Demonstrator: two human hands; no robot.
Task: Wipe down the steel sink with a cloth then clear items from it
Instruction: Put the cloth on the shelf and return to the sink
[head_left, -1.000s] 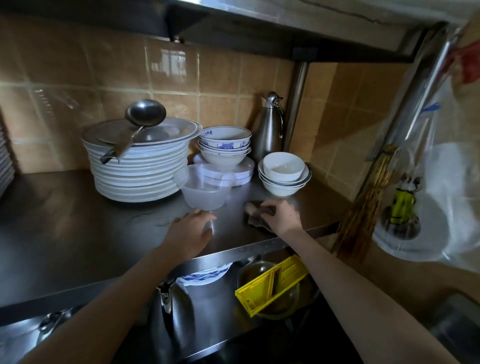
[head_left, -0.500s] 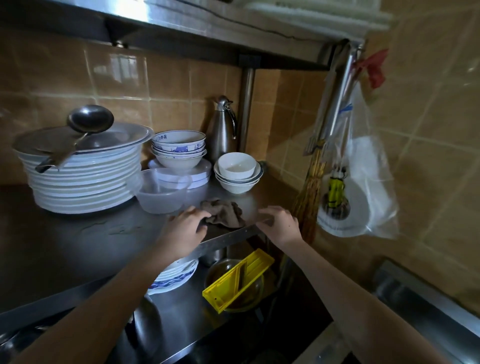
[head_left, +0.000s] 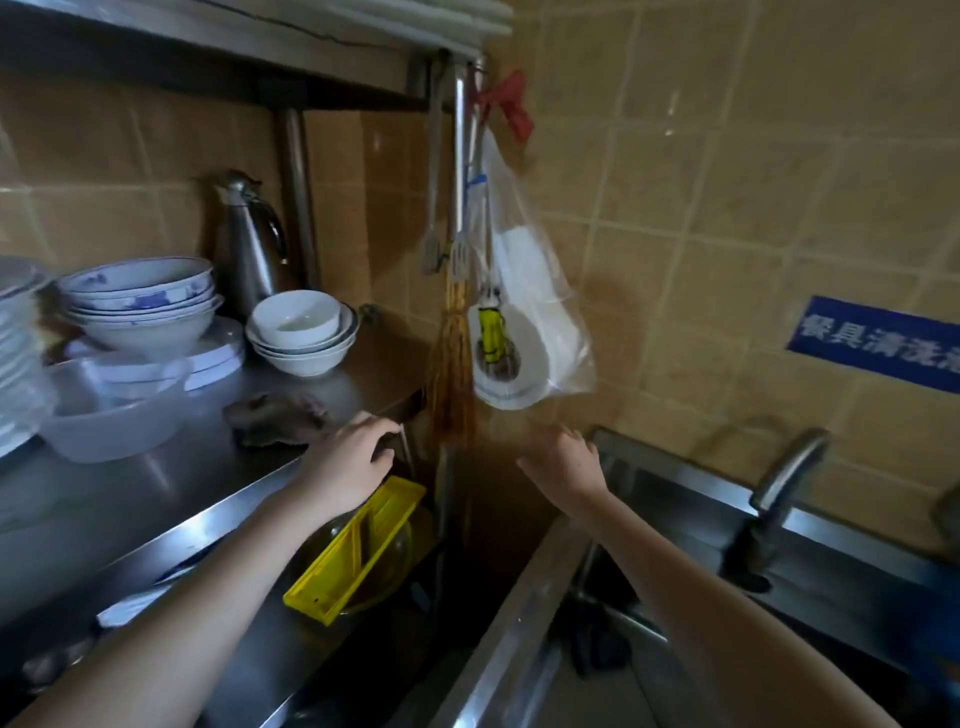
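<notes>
Steel everywhere in this one, and there's only the head view to go on. Up on the steel shelf (head_left: 156, 488) sits the cloth (head_left: 278, 418), a brownish crumpled lump near the front edge, with its longer side running roughly along that edge. The left hand (head_left: 348, 457) is right beside it, on the cloth's right and a touch nearer the camera. Its fingers are loosely curved over the shelf lip and hold nothing. Whether the knuckles actually touch the cloth, I can't tell. The right hand (head_left: 563, 462) hangs in the air well apart from the cloth, fingers spread and loose, also empty, near the far left corner of the sink (head_left: 519, 597).

The sink itself is off to the right and lower down, with the tap (head_left: 784, 478) at its back rim and a dark lump (head_left: 597, 644) in the basin, too murky to name. So imo the wiping isn't underway, since the cloth is in neither hand. The left hand is clearly the closer one. It'd need to go a little left and away from the body to pinch the cloth, then carry it right and down to the basin. Worth watching: the white bowls (head_left: 296, 332) and plastic tub (head_left: 114, 410) just behind it, and the yellow tray (head_left: 356, 545) below the edge.
</notes>
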